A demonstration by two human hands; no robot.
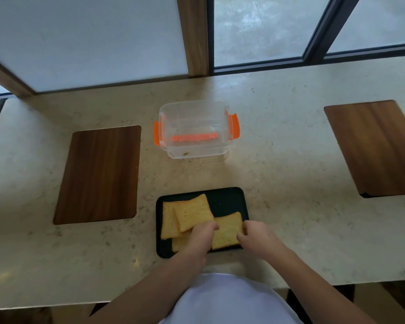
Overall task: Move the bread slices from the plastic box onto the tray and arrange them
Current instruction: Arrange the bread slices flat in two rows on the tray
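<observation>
A black tray lies near the counter's front edge with several golden bread slices on it. Two overlapping slices fill its left half, and another slice peeks out under my left hand. One slice lies at the tray's right front. My left hand grips that slice's left edge, and my right hand pinches its right edge. The clear plastic box with orange clips stands behind the tray. No slices are visible in it, only crumbs.
A dark wooden board is set in the pale stone counter to the left, and another board to the right. Windows and a wooden post run along the counter's far edge. My light shirt fills the bottom middle.
</observation>
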